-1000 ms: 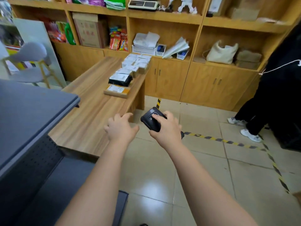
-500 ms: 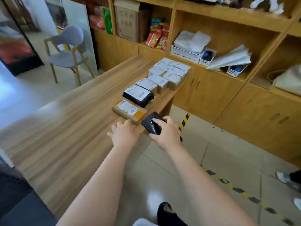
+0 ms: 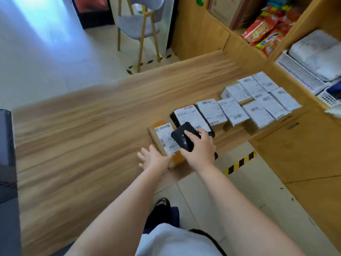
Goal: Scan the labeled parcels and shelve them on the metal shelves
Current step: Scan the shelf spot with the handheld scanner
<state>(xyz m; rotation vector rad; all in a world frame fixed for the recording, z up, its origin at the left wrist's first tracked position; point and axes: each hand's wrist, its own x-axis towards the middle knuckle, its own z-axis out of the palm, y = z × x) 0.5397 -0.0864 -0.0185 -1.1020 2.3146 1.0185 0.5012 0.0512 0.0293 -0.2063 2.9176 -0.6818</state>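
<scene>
A flat brown cardboard parcel (image 3: 162, 134) with a white label and orange tape lies at the near right edge of the wooden table (image 3: 83, 130). My left hand (image 3: 153, 158) reaches its near end with fingers spread, touching the box edge. My right hand (image 3: 200, 146) grips a black handheld scanner (image 3: 182, 138) held just above the parcel's label. Behind it lie a black bagged parcel (image 3: 190, 117) and a row of several white-labeled parcels (image 3: 256, 100).
Wooden cabinets and shelves (image 3: 304, 145) with snack bags (image 3: 267, 32) and white baskets (image 3: 302, 72) stand at the right. A grey chair (image 3: 140, 24) stands beyond the table. A dark metal shelf edge (image 3: 7, 156) shows at the left. Yellow-black tape (image 3: 239, 162) marks the floor.
I have come closer to the table. Both hands moved forward: the left now touches the brown parcel, and the scanner hangs over its label.
</scene>
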